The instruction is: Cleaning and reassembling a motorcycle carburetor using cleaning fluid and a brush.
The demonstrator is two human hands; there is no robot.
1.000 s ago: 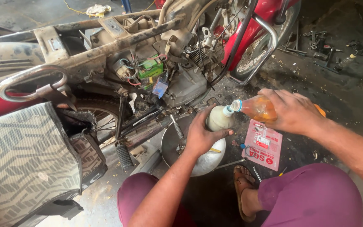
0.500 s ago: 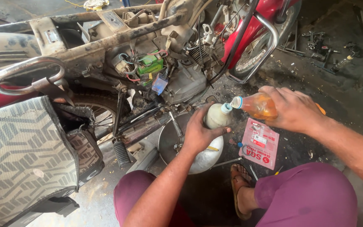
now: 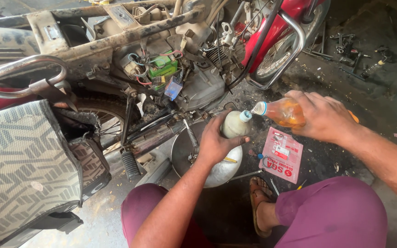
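My left hand [image 3: 214,142] grips a small pale squeeze bottle [image 3: 234,124] held upright over a round metal bowl [image 3: 217,171] on the floor. My right hand [image 3: 323,115] holds a clear plastic bottle of amber liquid [image 3: 285,112], tipped sideways so its mouth meets the top of the small bottle. Both bottles sit just in front of the motorcycle engine [image 3: 203,87]. My knees in maroon trousers and a sandalled foot [image 3: 259,202] frame the bowl.
A stripped red motorcycle [image 3: 272,32] with bare frame and green battery [image 3: 162,69] fills the upper view. A patterned seat [image 3: 24,170] lies at left. A red and white packet [image 3: 281,155] lies beside the bowl. Loose tools [image 3: 350,50] are scattered at top right.
The view has shifted slightly. Both hands stay in place with the amber bottle tipped against the small bottle.
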